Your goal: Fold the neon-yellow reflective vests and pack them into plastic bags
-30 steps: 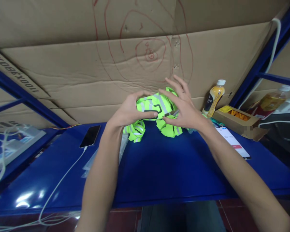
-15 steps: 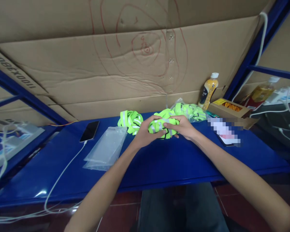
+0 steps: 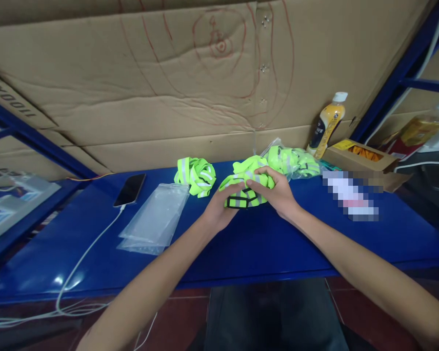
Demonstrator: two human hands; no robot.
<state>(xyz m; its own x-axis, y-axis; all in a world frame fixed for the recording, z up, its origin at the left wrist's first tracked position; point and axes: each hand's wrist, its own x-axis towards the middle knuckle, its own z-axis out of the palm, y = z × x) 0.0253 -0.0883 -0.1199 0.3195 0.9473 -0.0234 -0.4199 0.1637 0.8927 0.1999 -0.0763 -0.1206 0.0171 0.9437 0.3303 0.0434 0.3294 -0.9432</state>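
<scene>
Both hands hold a bunched neon-green reflective vest (image 3: 237,201) with silver stripes and black edging, just above the table's middle. My left hand (image 3: 219,208) grips its left side, thumb on top, with the other fingers mostly hidden beneath. Wrapped round the right side is my right hand (image 3: 279,194), its thumb and index finger pressing the cloth from above. More neon-green cloth (image 3: 251,164) shows right behind; I cannot tell whether it is a separate piece. To the left lies another bundled vest (image 3: 195,176). A bagged neon-green bundle (image 3: 294,162) rests at the back right.
Clear plastic bags (image 3: 154,218) lie left of my hands, beside a phone (image 3: 130,190) on a white cable (image 3: 91,256). At right are a drink bottle (image 3: 328,126), an open carton (image 3: 358,155) and a blurred-out item (image 3: 351,195). Cardboard (image 3: 161,97) walls the blue table's (image 3: 256,253) back.
The vest has been turned in my hands, so a black-edged strip now shows at its front. My view has tilted down slightly. The other bundles stay where they lay.
</scene>
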